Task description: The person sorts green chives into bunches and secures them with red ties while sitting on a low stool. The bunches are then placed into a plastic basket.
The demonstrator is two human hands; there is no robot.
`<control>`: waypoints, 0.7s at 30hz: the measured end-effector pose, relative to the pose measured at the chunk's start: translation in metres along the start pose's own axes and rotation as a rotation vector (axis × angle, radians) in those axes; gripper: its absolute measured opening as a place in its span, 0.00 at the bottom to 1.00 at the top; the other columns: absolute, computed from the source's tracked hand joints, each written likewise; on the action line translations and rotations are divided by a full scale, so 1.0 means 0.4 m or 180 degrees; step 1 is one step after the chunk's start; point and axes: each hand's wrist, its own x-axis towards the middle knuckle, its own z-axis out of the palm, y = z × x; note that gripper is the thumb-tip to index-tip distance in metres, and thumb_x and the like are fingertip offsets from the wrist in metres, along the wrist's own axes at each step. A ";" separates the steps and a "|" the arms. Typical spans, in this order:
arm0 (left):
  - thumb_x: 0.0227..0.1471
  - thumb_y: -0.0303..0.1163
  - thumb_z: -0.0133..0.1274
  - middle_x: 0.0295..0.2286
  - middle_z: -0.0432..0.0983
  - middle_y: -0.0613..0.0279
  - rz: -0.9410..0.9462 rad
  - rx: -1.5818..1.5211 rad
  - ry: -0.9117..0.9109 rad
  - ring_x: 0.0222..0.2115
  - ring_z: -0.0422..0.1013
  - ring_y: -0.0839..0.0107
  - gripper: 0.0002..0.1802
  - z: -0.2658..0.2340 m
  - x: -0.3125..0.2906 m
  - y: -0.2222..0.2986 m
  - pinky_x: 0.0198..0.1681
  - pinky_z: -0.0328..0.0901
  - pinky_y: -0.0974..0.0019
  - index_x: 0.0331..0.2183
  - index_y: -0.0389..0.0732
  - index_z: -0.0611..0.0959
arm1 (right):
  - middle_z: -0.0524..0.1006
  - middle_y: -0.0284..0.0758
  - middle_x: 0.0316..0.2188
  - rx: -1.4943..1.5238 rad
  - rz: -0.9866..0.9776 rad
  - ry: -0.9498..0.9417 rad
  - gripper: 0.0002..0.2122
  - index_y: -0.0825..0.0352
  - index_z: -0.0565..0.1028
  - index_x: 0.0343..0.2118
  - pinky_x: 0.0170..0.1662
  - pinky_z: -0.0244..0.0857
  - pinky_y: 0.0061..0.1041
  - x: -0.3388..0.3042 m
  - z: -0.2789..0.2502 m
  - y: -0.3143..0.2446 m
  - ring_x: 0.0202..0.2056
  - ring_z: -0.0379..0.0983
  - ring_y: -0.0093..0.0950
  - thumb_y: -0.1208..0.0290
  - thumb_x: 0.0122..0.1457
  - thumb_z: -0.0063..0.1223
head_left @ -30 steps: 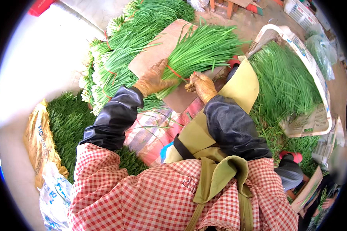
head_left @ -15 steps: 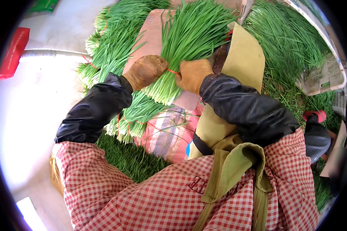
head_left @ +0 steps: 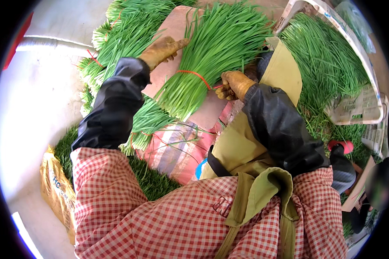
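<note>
A bunch of garlic chives (head_left: 224, 39) lies tilted on a pinkish-brown board (head_left: 170, 32), its pale cut ends toward me on the left. Around its lower part runs a red tie (head_left: 193, 74). My right hand (head_left: 235, 85), in a tan-brown glove, is closed on the tie's end at the bunch's right side. My left hand (head_left: 162, 51), gloved alike, is at the bunch's left edge with a finger stretched toward the leaves. It holds nothing I can see.
Tied chive bunches (head_left: 132, 39) are stacked at left. A pink striped sack (head_left: 177, 149) lies below the board. Loose chives (head_left: 320, 56) lie beside a white plastic crate (head_left: 376, 108) at right. A yellow bag (head_left: 58, 190) stands at lower left.
My left hand has left the tie and moved up and left. My right hand has drawn right and slightly down with the tie's end. The tie now shows across the bunch.
</note>
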 end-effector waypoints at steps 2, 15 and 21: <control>0.49 0.68 0.40 0.40 0.74 0.50 0.0043 -0.0385 -0.0832 0.37 0.72 0.63 0.44 0.027 -0.025 0.013 0.45 0.66 0.64 0.52 0.38 0.69 | 0.76 0.44 0.25 -0.0055 0.0328 0.0194 0.09 0.67 0.69 0.31 0.16 0.61 0.27 0.027 0.002 0.004 0.21 0.76 0.34 0.70 0.50 0.39; 0.61 0.42 0.40 0.48 0.66 0.50 0.1638 -0.0893 0.3467 0.53 0.61 0.62 0.29 0.144 -0.166 0.051 0.51 0.61 0.67 0.57 0.34 0.59 | 0.76 0.45 0.29 -0.2409 -0.3858 0.1885 0.10 0.68 0.72 0.29 0.34 0.64 0.45 -0.189 0.095 -0.146 0.31 0.71 0.48 0.66 0.56 0.43; 0.62 0.40 0.36 0.51 0.62 0.50 0.1277 -0.2093 0.2003 0.54 0.59 0.60 0.27 0.130 -0.148 -0.011 0.54 0.58 0.65 0.58 0.39 0.56 | 0.74 0.44 0.33 -0.1896 -0.3790 0.0985 0.11 0.65 0.73 0.38 0.35 0.66 0.40 -0.141 0.132 -0.126 0.32 0.72 0.44 0.72 0.51 0.48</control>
